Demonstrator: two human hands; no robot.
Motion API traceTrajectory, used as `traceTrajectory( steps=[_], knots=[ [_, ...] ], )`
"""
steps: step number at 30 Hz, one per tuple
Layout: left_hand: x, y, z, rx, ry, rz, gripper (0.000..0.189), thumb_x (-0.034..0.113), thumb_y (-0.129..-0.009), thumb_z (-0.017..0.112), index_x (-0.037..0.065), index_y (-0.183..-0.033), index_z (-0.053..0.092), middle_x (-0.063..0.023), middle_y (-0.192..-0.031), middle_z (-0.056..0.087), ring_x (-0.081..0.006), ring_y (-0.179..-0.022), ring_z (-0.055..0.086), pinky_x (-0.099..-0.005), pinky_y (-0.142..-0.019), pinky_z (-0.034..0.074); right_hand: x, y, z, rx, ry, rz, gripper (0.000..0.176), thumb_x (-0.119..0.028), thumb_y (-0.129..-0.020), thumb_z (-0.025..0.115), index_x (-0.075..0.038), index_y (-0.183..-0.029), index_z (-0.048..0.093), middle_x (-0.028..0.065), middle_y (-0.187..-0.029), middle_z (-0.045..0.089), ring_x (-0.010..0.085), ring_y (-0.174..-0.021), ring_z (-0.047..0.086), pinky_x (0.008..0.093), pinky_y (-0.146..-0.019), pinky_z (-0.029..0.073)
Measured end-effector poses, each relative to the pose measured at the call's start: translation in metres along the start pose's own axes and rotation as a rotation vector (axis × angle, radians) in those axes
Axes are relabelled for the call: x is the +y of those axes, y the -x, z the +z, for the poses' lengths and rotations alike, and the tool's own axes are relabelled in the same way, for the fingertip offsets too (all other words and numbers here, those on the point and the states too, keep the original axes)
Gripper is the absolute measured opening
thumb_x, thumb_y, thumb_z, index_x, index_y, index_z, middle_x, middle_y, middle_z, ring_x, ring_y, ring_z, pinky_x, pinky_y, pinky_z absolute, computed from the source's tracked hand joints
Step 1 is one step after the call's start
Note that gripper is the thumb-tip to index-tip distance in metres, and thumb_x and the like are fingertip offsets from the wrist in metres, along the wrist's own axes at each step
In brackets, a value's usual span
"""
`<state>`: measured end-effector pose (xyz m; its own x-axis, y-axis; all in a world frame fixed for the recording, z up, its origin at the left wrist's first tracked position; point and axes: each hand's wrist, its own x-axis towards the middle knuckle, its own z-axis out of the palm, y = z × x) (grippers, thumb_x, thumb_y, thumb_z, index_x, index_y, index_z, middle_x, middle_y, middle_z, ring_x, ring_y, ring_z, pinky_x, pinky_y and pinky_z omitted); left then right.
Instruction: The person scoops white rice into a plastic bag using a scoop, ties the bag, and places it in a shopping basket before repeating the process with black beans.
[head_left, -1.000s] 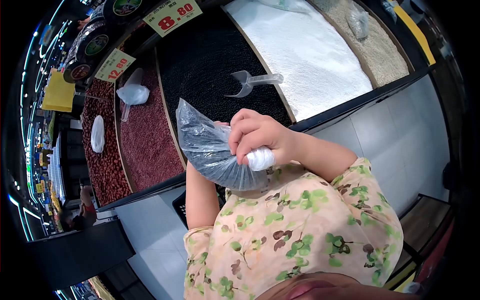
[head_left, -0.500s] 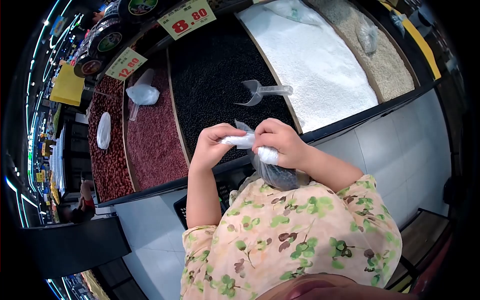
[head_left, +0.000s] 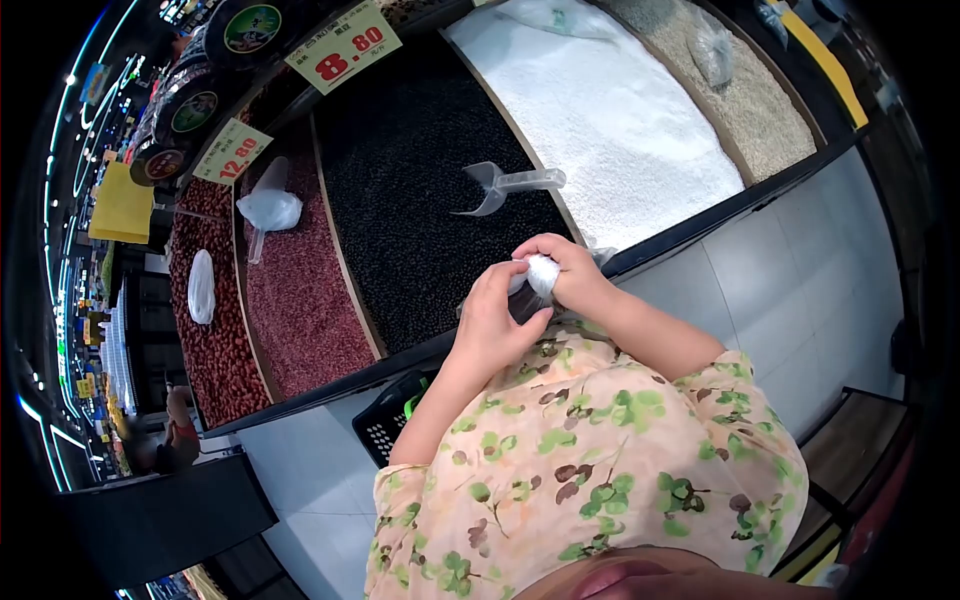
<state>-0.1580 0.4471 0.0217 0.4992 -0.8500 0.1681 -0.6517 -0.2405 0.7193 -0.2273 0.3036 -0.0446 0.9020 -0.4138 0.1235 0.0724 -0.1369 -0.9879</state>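
Note:
My right hand is closed around a white bundle of rolled plastic at the front edge of the black bean bin. My left hand curls against a clear plastic bag with dark contents, its thumb and fingers bent round the near side. Between the two hands most of that bag is hidden. Just beyond them, a clear plastic scoop rests on the black beans. A bit of clear plastic shows beside my right hand.
Red beans and red dates fill bins at left; white grain and beige grain lie at right. Price signs and jars stand behind. A black basket is below the bin edge.
My left hand has let go of the white plastic strip and come down to the bag. My right hand has risen slightly with the white bundle. The view has shifted slightly.

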Motion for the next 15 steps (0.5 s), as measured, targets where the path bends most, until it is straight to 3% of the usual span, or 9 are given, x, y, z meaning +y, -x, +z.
traceTrajectory(
  steps=[3, 9, 13, 15],
  knots=[
    [-0.015, 0.0, 0.019, 0.031, -0.047, -0.071, 0.045, 0.014, -0.067, 0.072, -0.001, -0.104, 0.051, -0.0171, -0.101, 0.057, -0.0338, -0.096, 0.056, -0.0408, -0.085, 0.045, 0.016, 0.003, 0.008, -0.007, -0.061, 0.168, 0.015, -0.009, -0.078, 0.059, -0.005, -0.093, 0.063, 0.0103, -0.093, 0.06, 0.0207, -0.089, 0.058, 0.0313, -0.079, 0.045],
    [-0.031, -0.003, 0.03, 0.141, -0.16, -0.066, 0.027, 0.011, -0.071, 0.063, 0.001, -0.093, 0.052, -0.0156, -0.091, 0.056, -0.0335, -0.082, 0.056, -0.0407, -0.072, 0.045, 0.019, -0.001, 0.01, 0.003, 0.137, -0.018, 0.014, -0.006, -0.075, 0.062, -0.005, -0.089, 0.062, 0.0091, -0.09, 0.06, 0.0223, -0.085, 0.06, 0.032, -0.075, 0.046],
    [-0.043, 0.003, 0.032, 0.243, -0.218, -0.057, 0.02, 0.01, -0.073, 0.059, 0.004, -0.09, 0.053, -0.0141, -0.104, 0.054, -0.0317, -0.081, 0.057, -0.0405, -0.072, 0.045, 0.025, -0.002, 0.016, 0.013, 0.337, -0.13, 0.016, -0.01, -0.072, 0.065, -0.005, -0.087, 0.063, 0.0108, -0.084, 0.059, 0.0286, -0.077, 0.06, 0.0352, -0.067, 0.048],
    [-0.053, 0.006, 0.032, 0.246, -0.243, -0.052, 0.02, 0.009, -0.073, 0.059, 0.005, -0.091, 0.053, -0.0139, -0.112, 0.053, -0.0307, -0.086, 0.057, -0.04, -0.073, 0.045, 0.024, -0.001, 0.018, -0.001, 0.309, -0.076, 0.017, -0.008, -0.072, 0.065, -0.005, -0.088, 0.062, 0.0094, -0.084, 0.06, 0.0245, -0.075, 0.061, 0.0327, -0.066, 0.047]
  ],
)
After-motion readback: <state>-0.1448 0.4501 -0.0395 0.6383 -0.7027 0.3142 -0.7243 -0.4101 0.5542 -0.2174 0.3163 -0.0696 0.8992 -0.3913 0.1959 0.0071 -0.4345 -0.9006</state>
